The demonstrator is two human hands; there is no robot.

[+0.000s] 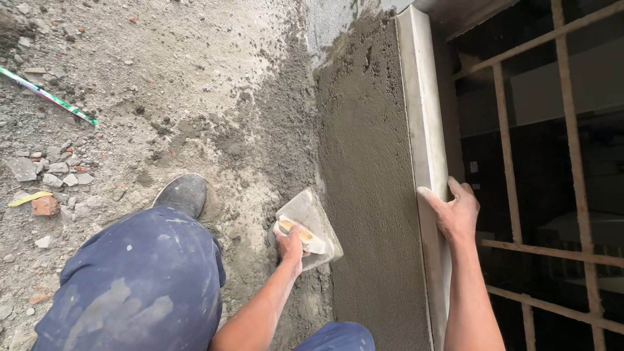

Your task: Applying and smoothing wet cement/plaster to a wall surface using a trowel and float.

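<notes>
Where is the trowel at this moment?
In the head view, the trowel is low at centre, gripped by the left hand against the wet mortar wall, right of the shoe.

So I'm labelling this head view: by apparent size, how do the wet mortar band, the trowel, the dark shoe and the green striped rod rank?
1. Grey wet mortar band on the wall, clearly largest.
2. Grey steel trowel in the left hand and the dark dusty shoe: too alike to rank.
3. Thin green striped rod: long but slimmest, partly cropped.
</notes>
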